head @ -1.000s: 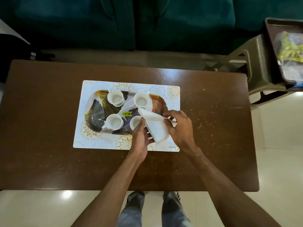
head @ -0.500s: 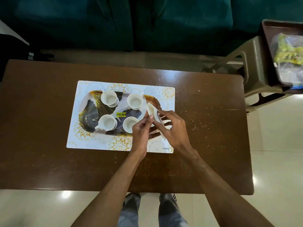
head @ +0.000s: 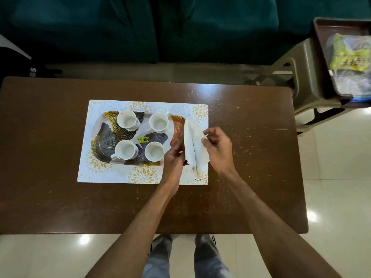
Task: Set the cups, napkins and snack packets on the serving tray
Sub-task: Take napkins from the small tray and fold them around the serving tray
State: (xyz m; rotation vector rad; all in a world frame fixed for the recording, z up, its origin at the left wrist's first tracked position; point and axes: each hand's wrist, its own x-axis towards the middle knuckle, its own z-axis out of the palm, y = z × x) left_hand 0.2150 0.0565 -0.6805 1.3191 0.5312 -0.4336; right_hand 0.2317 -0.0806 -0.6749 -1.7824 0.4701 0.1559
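Left hand [head: 174, 159], right hand [head: 218, 149]: my fingertips pinch the white napkin [head: 194, 146] by opposite edges, keeping its fold, at the right end of the tray [head: 101, 135] (four cups [head: 154, 151] fill the rest). Snack packets [head: 348, 57]: far right, uncollected.

a: class of premises?
b: domestic living room. teal upholstered sofa [head: 120, 27] behind a low brown wooden surface [head: 50, 157]; glossy pale tiled floor [head: 331, 177]; plastic stool [head: 305, 77] beside it.
a: supporting evidence?
b: patterned placemat [head: 100, 175] under a serving tray [head: 100, 141] of white cups [head: 127, 119].
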